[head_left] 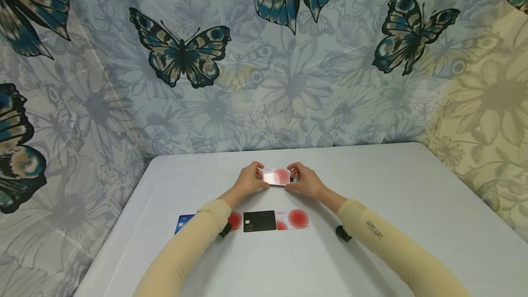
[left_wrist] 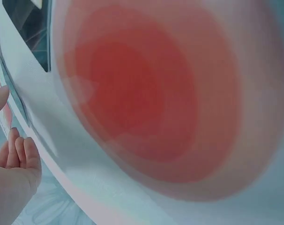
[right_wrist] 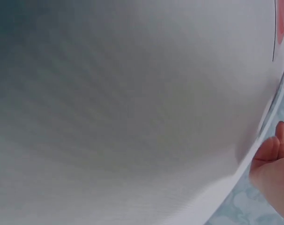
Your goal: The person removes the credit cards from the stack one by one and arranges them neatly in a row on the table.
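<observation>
A white card with pink-red circles (head_left: 276, 176) is held between both hands over the far half of the table, light glaring off its face. My left hand (head_left: 249, 178) pinches its left end between thumb and fingers, while the right hand (head_left: 305, 181) pinches the right end. A small dark edge shows beside the right fingertips. In the left wrist view the left hand (left_wrist: 20, 173) appears at the lower left; the right wrist view catches the right hand (right_wrist: 273, 164) at its right border.
Nearer to me, cards lie in a row on the white table (head_left: 404, 187): a blue card (head_left: 184, 220), a red-circled card (head_left: 235, 221) partly behind the left sleeve, a black VIP card (head_left: 259, 221) and another red-circled card (head_left: 298, 219). A butterfly-patterned cloth (head_left: 288, 95) hangs behind.
</observation>
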Demonstrator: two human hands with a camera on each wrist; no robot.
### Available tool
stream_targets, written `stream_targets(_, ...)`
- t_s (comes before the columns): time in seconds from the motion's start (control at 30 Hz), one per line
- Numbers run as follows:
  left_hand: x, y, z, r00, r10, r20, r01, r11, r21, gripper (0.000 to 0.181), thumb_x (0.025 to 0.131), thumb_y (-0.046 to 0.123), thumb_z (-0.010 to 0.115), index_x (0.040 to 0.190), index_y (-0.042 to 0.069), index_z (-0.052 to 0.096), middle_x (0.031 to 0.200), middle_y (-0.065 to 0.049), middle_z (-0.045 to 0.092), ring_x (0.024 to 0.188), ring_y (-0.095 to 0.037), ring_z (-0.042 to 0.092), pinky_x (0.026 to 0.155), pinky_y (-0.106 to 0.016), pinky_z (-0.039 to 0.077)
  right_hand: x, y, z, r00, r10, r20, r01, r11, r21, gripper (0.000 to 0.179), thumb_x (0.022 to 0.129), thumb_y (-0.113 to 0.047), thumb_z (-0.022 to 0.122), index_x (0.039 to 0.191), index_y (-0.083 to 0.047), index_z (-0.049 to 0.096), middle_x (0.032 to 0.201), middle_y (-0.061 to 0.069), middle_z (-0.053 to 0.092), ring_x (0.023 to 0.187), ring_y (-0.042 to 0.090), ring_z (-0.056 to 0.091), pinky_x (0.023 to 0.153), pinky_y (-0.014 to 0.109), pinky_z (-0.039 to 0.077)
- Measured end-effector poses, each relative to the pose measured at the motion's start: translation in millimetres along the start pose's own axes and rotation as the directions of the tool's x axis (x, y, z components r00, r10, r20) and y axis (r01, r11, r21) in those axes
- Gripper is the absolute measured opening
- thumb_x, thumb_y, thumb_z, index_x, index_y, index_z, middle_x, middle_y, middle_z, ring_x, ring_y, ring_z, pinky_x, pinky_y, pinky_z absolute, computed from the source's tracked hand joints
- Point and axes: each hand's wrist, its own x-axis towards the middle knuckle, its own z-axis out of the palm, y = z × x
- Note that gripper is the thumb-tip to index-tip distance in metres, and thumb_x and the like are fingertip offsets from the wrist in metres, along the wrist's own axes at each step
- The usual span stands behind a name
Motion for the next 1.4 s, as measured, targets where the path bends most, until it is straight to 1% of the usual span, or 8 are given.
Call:
stream_targets(0.2,-6.5,-1.6,-0.5,0.998,0.050,-0.028,-0.051,0.998,-0.042,0.056,0.074,0.005,0.084,0.121,-0.001,0.054,0.091,-0.006,0.057,0.081,-0.015,0.052,0.074,-0.027,0.045,-6.7,0.0,-0.7,0.998,-0.058,-0.025,0.057,0.998,-0.010,0.052,0.076,-0.009,0.083,0.120,-0.002,0.055,0.095,0.010,0.060,0.086,0.025,0.048,0.074,0.034,0.039)
stream_targets(0.37,-15.8,0.6,-1.8,0.997,0.067,-0.038,-0.069,0.996,-0.054,0.055,0.075,0.005,0.083,0.120,0.000,0.053,0.091,-0.005,0.056,0.082,-0.016,0.051,0.075,-0.028,0.045,-12.2,0.2,-0.3,0.994,-0.100,-0.035,0.100,0.995,-0.007,0.052,0.076,-0.008,0.083,0.120,-0.004,0.056,0.095,0.009,0.061,0.088,0.026,0.049,0.077,0.034,0.039)
stream_targets(0.5,-23.6,0.1,-1.8,0.995,0.084,-0.047,-0.087,0.995,-0.059,0.054,0.075,0.006,0.082,0.120,0.000,0.053,0.090,-0.006,0.056,0.082,-0.016,0.051,0.074,-0.028,0.046,-17.6,-2.3,0.0,0.992,-0.121,-0.035,0.121,0.993,0.007,0.052,0.076,-0.008,0.083,0.120,-0.004,0.055,0.096,0.009,0.061,0.088,0.028,0.050,0.075,0.033,0.039)
stream_targets(0.77,-39.2,-0.5,-1.7,0.996,0.087,-0.024,-0.089,0.994,-0.071,0.055,0.075,0.009,0.085,0.119,0.000,0.052,0.087,-0.005,0.055,0.076,-0.014,0.050,0.069,-0.024,0.045,-29.7,-5.9,0.0,0.994,-0.109,0.012,0.109,0.994,0.033,0.051,0.077,-0.007,0.082,0.120,-0.006,0.055,0.096,0.009,0.060,0.086,0.027,0.051,0.067,0.027,0.040)
stream_targets(0.87,-44.9,0.1,-2.7,0.996,0.085,-0.027,-0.087,0.993,-0.081,0.056,0.074,0.007,0.085,0.118,0.000,0.051,0.087,-0.005,0.055,0.076,-0.015,0.051,0.068,-0.023,0.045,-32.0,-8.1,1.2,0.993,-0.113,0.022,0.112,0.993,0.044,0.051,0.077,-0.007,0.082,0.120,-0.006,0.055,0.095,0.008,0.060,0.085,0.026,0.050,0.067,0.027,0.040)
stream_targets(0.97,-50.5,0.5,-2.9,0.995,0.096,-0.025,-0.098,0.991,-0.092,0.056,0.074,0.007,0.085,0.118,0.000,0.051,0.087,-0.005,0.054,0.076,-0.016,0.052,0.068,-0.024,0.046,-35.8,-9.6,1.5,0.993,-0.117,0.025,0.116,0.992,0.054,0.051,0.076,-0.007,0.082,0.120,-0.007,0.055,0.094,0.007,0.060,0.085,0.025,0.050,0.067,0.026,0.041)
stream_targets(1.2,-63.1,-1.7,-2.1,0.993,0.118,0.004,-0.117,0.987,-0.109,0.056,0.075,0.009,0.085,0.118,0.001,0.049,0.087,-0.003,0.052,0.077,-0.014,0.051,0.069,-0.022,0.046,-49.2,-12.8,1.3,0.992,-0.116,0.049,0.112,0.990,0.083,0.051,0.077,-0.008,0.083,0.120,-0.008,0.055,0.093,0.006,0.059,0.084,0.025,0.050,0.065,0.026,0.042)
stream_targets(1.4,-75.1,0.3,-2.8,0.991,0.134,0.021,-0.130,0.982,-0.136,0.056,0.076,0.009,0.084,0.119,0.000,0.049,0.088,-0.003,0.054,0.078,-0.015,0.053,0.070,-0.021,0.047,-59.1,-14.8,1.2,0.991,-0.129,0.047,0.124,0.989,0.081,0.051,0.076,-0.009,0.083,0.119,-0.007,0.056,0.091,0.006,0.060,0.083,0.026,0.051,0.065,0.025,0.042)
